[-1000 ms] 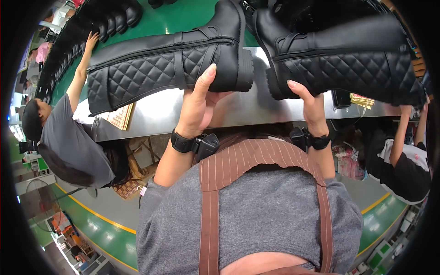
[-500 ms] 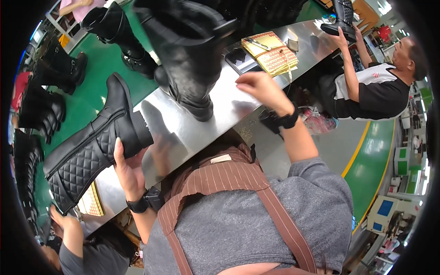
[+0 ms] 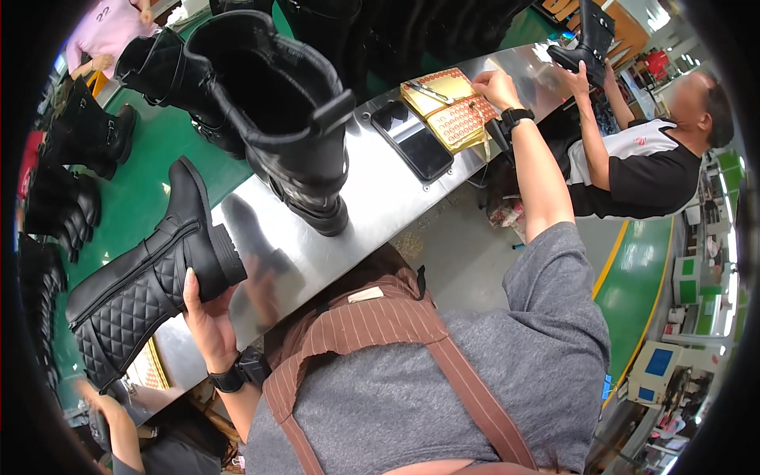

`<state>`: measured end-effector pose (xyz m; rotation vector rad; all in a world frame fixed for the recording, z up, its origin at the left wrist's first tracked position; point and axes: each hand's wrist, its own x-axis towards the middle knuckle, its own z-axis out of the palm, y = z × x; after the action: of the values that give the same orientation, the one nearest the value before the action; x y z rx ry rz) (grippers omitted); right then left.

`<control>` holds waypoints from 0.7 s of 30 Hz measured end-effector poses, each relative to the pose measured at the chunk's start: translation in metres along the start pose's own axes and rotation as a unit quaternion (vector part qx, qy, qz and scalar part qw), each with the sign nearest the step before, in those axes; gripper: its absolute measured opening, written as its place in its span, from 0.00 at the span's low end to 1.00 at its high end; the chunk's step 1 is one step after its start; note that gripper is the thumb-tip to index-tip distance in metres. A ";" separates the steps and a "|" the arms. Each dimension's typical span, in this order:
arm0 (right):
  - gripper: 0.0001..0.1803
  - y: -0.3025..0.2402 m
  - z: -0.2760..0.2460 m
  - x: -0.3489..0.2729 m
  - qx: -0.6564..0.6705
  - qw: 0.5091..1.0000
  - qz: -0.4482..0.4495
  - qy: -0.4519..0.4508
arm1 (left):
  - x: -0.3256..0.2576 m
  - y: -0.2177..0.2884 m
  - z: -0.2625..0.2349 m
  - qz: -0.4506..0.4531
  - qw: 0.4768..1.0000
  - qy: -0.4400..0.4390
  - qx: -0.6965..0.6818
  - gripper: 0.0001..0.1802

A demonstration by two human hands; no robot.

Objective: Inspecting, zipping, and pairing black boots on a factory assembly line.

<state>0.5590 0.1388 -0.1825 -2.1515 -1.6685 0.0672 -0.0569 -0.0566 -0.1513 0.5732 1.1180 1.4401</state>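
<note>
- L hand (image 3: 209, 318) gripping heel end of boot (image 3: 131, 297), near left
- R hand (image 3: 497, 89) curling fingers at yellow sheets (image 3: 461, 123), far right; can't tell if gripping
- 2nd boot (image 3: 305, 174) standing on tabletop (image 3: 372, 207): 1 down, 1 in hand

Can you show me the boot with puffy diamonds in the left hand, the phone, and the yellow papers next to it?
Quilted black boot (image 3: 145, 290): head view, on its quilted shaft.
Black smartphone (image 3: 412, 142): head view, on its glossy face.
Yellow printed sheets (image 3: 461, 121): head view, on their red-patterned surface.
</note>
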 end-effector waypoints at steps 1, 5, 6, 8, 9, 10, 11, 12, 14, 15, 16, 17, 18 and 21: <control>0.11 0.003 0.003 0.004 -0.008 0.999 0.006 -0.035 | 0.000 0.000 0.001 0.002 1.000 0.001 -0.001 0.28; 0.09 0.009 0.006 0.014 0.005 0.998 0.041 -0.053 | -0.001 0.000 0.002 -0.013 1.000 -0.004 -0.012 0.27; 0.09 0.009 0.005 0.015 -0.006 0.998 0.038 -0.053 | -0.001 0.000 0.002 -0.021 1.000 -0.003 -0.020 0.27; 0.09 0.011 0.005 0.016 -0.020 0.997 0.045 -0.057 | 0.000 0.000 0.002 -0.019 1.000 -0.003 -0.022 0.27; 0.10 0.011 0.005 0.016 -0.033 0.996 0.053 -0.063 | 0.000 0.000 0.002 -0.020 0.999 -0.006 -0.032 0.28; 0.09 0.012 0.005 0.016 -0.036 0.996 0.051 -0.062 | 0.000 0.000 0.002 -0.019 0.999 -0.004 -0.025 0.28; 0.09 0.012 0.005 0.016 -0.034 0.997 0.042 -0.060 | 0.001 0.000 0.001 -0.025 0.999 -0.006 -0.031 0.28; 0.10 0.013 0.005 0.016 -0.052 0.997 0.021 -0.058 | 0.001 0.000 0.000 -0.034 0.998 -0.005 -0.043 0.28; 0.11 0.013 0.004 0.014 -0.067 0.996 0.008 -0.064 | 0.001 0.000 -0.002 -0.033 0.999 -0.005 -0.036 0.28; 0.11 0.013 0.004 0.014 -0.069 0.996 0.003 -0.061 | 0.001 0.000 -0.004 -0.033 0.999 -0.003 -0.031 0.28; 0.11 0.013 0.003 0.013 -0.059 0.997 0.005 -0.058 | 0.002 0.000 -0.005 -0.032 0.999 -0.002 -0.032 0.28; 0.11 0.012 0.002 0.013 -0.050 0.996 0.016 -0.065 | 0.002 0.000 -0.007 -0.036 0.999 0.000 -0.041 0.28; 0.12 0.011 0.001 0.012 -0.017 0.997 0.029 -0.074 | 0.002 0.000 -0.008 -0.046 0.998 0.012 -0.051 0.28; 0.13 0.009 0.000 0.013 -0.068 0.994 -0.022 -0.082 | 0.004 0.000 -0.010 -0.022 0.999 0.015 -0.031 0.28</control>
<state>0.5708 0.1493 -0.1832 -2.2606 -1.8597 0.1241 -0.0661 -0.0560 -0.1568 0.4823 1.1000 1.4441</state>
